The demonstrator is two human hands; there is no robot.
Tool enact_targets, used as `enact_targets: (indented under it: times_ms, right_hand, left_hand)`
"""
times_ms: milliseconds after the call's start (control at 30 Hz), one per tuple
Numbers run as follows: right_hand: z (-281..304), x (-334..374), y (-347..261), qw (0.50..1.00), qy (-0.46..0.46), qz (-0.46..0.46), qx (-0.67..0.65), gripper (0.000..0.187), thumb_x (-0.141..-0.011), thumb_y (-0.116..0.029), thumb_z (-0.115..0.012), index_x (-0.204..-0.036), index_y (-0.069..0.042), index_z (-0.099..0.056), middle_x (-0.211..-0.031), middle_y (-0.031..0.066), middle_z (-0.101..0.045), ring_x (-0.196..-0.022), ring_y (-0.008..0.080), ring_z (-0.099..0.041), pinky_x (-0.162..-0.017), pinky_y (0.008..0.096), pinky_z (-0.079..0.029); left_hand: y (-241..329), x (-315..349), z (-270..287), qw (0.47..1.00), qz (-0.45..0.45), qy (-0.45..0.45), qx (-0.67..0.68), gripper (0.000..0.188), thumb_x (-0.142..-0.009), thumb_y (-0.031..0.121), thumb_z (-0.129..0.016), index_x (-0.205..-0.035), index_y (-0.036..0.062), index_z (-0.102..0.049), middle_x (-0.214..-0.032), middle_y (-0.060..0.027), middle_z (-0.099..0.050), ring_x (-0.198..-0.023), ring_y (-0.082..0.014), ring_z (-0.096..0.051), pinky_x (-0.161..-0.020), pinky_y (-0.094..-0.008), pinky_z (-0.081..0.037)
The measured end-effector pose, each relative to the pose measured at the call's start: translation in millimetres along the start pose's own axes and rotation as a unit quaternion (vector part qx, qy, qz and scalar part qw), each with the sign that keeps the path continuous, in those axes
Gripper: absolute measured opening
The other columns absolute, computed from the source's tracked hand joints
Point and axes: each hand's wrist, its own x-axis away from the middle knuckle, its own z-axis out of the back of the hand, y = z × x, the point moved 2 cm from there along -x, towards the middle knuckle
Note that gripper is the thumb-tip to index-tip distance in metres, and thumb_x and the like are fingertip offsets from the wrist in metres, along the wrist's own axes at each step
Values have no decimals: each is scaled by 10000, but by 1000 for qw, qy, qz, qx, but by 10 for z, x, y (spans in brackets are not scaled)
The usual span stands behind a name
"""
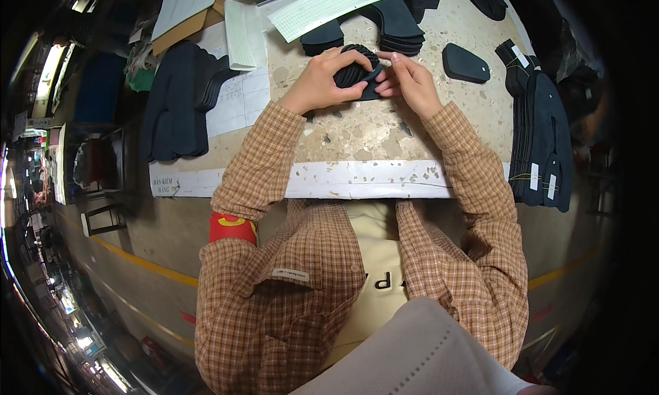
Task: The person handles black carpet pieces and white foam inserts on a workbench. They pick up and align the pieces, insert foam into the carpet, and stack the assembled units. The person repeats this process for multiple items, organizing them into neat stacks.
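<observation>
My left hand [328, 79] is curled over a small stack of dark foam pieces [355, 65], its thumb along the near side. The layered edges of the stack fan out in ridges under my fingers. At the right end of the stack, my right hand [412, 81] has its fingers bent around the edge of a dark piece. Its index finger reaches across toward my left fingertips. Part of the stack is hidden by both hands. A single rounded dark foam piece [466, 63] lies flat to the right of my hands.
Dark foam stacks stand at the left [175, 103] and the right edge [542, 137], the right ones banded with white tags. Beyond my hands, a curved dark stack [395, 27] lies partly under a pale green printed sheet [327, 9]. A cardboard box [189, 14] sits far left on the worn table [364, 137].
</observation>
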Motion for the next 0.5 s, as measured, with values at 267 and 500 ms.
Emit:
enact_targets:
  times_ms: [267,500]
  right_hand:
    - [-130,40,66,1000,-17,-15,-6,390,-972,-305,-573,-1201,6,-629,-707,28,-570,-594,86,-595,-515,232,-558]
    - [242,14,-322,996,-18,79,-35,352,-893,-166,-700,-1230,-85,-636,-816,-43,-574,-661,8,-526,-572,182,-506]
  left_hand:
    - [174,-7,27,996,0,4,87,580,-736,155,-766,-1279,157,-561,-1014,-50,-607,-805,-120,-573,-650,-242,-485]
    - [-363,28,452,919,97,365,110,338,-873,62,-673,-1191,45,-559,-1009,-60,-577,-763,-82,-569,-647,-198,-495]
